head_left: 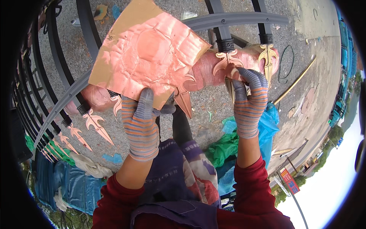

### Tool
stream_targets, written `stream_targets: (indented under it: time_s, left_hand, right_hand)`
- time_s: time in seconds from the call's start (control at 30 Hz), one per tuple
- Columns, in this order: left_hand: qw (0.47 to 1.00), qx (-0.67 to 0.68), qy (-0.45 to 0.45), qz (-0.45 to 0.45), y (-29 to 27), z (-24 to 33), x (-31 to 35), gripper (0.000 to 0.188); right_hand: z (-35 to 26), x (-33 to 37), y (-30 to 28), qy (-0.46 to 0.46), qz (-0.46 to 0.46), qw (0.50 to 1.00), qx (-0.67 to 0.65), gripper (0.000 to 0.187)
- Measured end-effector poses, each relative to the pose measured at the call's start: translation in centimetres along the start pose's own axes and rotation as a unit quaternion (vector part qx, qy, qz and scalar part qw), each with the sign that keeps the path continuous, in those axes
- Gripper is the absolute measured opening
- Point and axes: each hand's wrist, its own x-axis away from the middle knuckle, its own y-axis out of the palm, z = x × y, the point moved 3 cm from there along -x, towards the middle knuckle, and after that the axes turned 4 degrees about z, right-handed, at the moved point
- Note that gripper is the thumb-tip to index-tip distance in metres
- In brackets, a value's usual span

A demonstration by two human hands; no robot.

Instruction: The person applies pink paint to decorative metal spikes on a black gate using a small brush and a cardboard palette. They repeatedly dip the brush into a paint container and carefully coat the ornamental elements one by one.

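Observation:
My left hand, in a striped grey and orange glove, grips the lower edge of a cardboard piece. Wrinkled, shiny copper-pink paint covers most of its face. In a matching glove, my right hand pinches a small copper-stained pad; its exact kind is hard to make out. The pad is at a spearhead finial on a dark metal fence bar, and my fingers hide part of that finial. To its right stands a gold-toned finial. Another copper-coloured finial shows beside the cardboard's right edge.
Dark fence bars run along the left, joined by a curved grey rail. Behind the finials lies a plastic-wrapped roll. Green and blue plastic sheets lie near my right forearm. A yellow stick rests on the ground.

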Motion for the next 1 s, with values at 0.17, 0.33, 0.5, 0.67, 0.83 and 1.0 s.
stream_targets:
  time_s: [0.17, 0.33, 0.5, 0.67, 0.83, 1.0]
  left_hand:
    - [0.998, 0.059, 0.016, 0.016, -0.3, -1.0, 0.0, 0.045]
    - [0.999, -0.006, 0.032, -0.021, -1.0, -1.9, 0.5, 0.048]
    - [0.999, 0.023, 0.024, -0.004, -0.3, -1.3, 0.5, 0.045]
    - [0.974, -0.133, 0.184, -0.018, -1.1, -0.5, 0.1, 0.041]
    - [0.997, 0.028, 0.066, -0.011, 0.1, -2.1, 0.9, 0.038]
    - [0.994, 0.107, 0.006, 0.007, 1.4, 0.4, 1.9, 0.035]
  right_hand:
    - [0.3, 0.9, 0.0, 0.031, -0.11, 0.991, 0.076, 0.011]
    - [0.8, 4.0, -2.2, 0.076, -0.116, 0.988, 0.074, 0.02]
    - [1.0, 0.5, 0.5, 0.045, -0.058, 0.994, 0.079, 0.02]
    - [1.7, 6.4, -3.8, 0.127, -0.145, 0.979, 0.06, 0.02]
    - [1.6, 0.8, -2.9, 0.053, -0.049, 0.996, 0.056, 0.019]
    - [3.1, 4.9, -4.1, 0.128, -0.18, 0.973, 0.068, 0.017]
